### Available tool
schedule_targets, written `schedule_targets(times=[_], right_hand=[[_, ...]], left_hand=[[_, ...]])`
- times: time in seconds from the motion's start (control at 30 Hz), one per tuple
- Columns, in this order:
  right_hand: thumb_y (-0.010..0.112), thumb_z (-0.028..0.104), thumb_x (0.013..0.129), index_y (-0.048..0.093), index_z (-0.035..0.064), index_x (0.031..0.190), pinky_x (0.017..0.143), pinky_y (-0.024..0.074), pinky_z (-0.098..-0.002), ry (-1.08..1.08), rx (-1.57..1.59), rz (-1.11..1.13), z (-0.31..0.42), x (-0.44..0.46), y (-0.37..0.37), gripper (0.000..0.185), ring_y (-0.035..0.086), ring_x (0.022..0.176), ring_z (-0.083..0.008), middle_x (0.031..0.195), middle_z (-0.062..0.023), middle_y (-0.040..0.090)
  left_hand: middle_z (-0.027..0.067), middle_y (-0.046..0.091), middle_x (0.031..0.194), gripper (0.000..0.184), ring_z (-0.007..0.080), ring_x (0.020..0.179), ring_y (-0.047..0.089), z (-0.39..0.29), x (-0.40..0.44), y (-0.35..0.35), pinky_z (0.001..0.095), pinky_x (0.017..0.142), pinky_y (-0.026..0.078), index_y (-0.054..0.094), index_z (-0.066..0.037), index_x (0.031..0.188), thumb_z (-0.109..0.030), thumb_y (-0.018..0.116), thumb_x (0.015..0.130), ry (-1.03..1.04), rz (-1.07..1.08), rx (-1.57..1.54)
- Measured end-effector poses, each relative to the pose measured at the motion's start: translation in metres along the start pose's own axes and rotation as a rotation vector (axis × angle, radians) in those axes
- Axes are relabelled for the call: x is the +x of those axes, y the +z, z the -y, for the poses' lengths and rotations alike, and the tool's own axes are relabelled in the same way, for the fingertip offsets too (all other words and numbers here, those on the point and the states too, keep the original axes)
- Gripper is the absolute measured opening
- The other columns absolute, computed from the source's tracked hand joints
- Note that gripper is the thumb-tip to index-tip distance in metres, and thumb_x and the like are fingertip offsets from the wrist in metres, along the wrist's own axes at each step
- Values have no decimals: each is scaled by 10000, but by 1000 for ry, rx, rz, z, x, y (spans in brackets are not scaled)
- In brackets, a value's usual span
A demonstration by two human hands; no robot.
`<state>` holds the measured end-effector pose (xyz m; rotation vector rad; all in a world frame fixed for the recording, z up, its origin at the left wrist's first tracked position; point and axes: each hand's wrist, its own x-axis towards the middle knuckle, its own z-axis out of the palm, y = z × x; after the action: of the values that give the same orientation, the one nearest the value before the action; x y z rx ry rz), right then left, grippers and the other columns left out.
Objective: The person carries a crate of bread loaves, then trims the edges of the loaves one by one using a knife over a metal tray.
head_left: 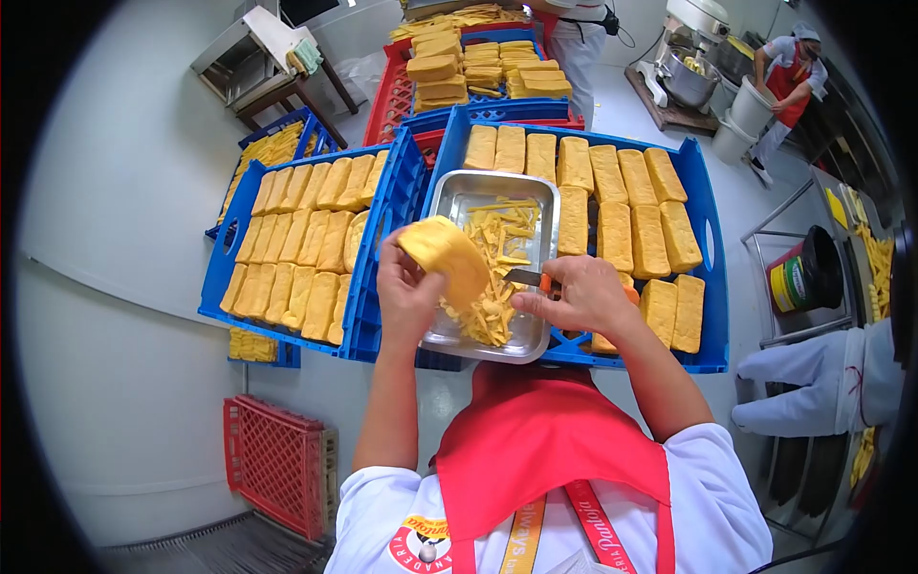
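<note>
My left hand [409, 287] grips a yellow loaf [446, 256], tilted over the left side of a metal tray [531, 346]. In my right hand [585, 292] is a knife [524, 277] with an orange handle; its blade points left toward the loaf, with a small gap between them. Thin yellow trimmings [492, 311] lie in the tray under the loaf. The tray rests on the left part of a blue crate [715, 316] that holds rows of yellow loaves [614, 234].
Another blue crate [212, 277] of loaves stands at the left. Behind are stacked crates with more loaves [440, 67]. Red crates [277, 464] stand on the floor at lower left. A mixer [690, 72], a person [796, 77] with a white bucket, and another person's legs [803, 383] are at right.
</note>
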<state>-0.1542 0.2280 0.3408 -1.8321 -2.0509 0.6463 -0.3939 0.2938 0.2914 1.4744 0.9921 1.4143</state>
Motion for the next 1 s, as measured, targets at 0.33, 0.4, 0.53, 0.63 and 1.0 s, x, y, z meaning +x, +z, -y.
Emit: schedule_targets(times=[0.33, 0.4, 0.53, 0.63, 1.0], right_hand=[[603, 468, 944, 668, 53, 731, 594, 476, -462, -180, 192, -166, 0, 0, 14, 471, 641, 646, -357, 666, -157, 628], [619, 449, 941, 652, 54, 718, 584, 477, -451, -237, 167, -235, 5, 1, 15, 454, 641, 638, -348, 651, -149, 617], [659, 417, 916, 618, 70, 703, 559, 478, -433, -299, 42, -388, 16, 4, 17, 409, 634, 610, -312, 635, -125, 585], [667, 403, 906, 611, 72, 703, 547, 477, -428, -342, -73, -428, 18, 6, 14, 392, 628, 599, -300, 649, -114, 582], [642, 431, 917, 615, 73, 693, 537, 473, -427, -377, -169, -411, 11, 10, 17, 423, 634, 590, -295, 650, -92, 599]], left_hand=[[138, 684, 1145, 445, 269, 1039, 687, 8, -4, 5, 427, 930, 561, 567, -28, 1253, -306, 681, 924, -733, 122, -985], [142, 670, 1171, 468, 266, 1066, 673, 13, -5, 8, 426, 960, 541, 543, -21, 1278, -313, 663, 933, -733, 115, -975], [148, 653, 1197, 510, 267, 1099, 657, 15, -6, 14, 438, 981, 529, 513, -17, 1310, -337, 650, 939, -755, 147, -954], [152, 651, 1200, 528, 274, 1094, 660, 11, -6, 16, 454, 953, 548, 511, -13, 1311, -353, 655, 934, -749, 196, -955], [164, 675, 1131, 477, 273, 998, 694, 15, -4, 14, 434, 895, 578, 565, 19, 1242, -328, 664, 929, -702, 173, -908]])
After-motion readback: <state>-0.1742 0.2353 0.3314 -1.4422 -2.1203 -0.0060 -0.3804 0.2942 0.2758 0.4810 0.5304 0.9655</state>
